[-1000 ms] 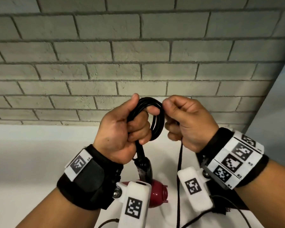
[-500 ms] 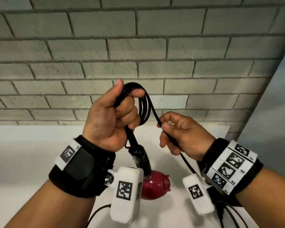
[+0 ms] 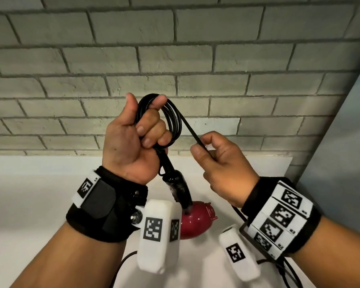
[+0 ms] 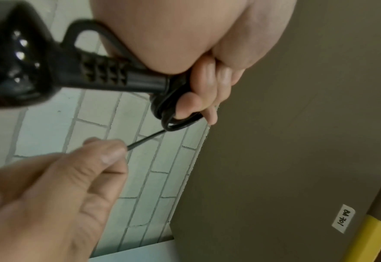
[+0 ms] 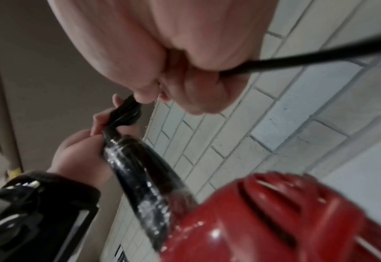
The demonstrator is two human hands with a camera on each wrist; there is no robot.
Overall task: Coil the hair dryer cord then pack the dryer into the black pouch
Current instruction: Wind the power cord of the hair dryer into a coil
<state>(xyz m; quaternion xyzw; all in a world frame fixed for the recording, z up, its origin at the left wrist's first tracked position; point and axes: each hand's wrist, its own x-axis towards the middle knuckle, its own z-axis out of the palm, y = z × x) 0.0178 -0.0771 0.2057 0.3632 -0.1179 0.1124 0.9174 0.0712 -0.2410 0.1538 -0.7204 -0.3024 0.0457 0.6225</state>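
My left hand is raised in front of the wall and grips several loops of the black cord in its fist. The hair dryer hangs below that fist, its glossy black handle leading down to the red body. A straight run of cord slopes from the loops to my right hand, which pinches it between thumb and fingers. In the left wrist view the loops sit under my curled fingers. The red body fills the right wrist view. The black pouch is not in view.
A grey brick wall stands close ahead. Below the hands lies a white table whose right edge meets a grey panel. More black cord trails past my right wrist.
My right hand has moved away from the loops, down and to the right, sliding along the cord and drawing a straight length taut. The left fist has risen with the coil.
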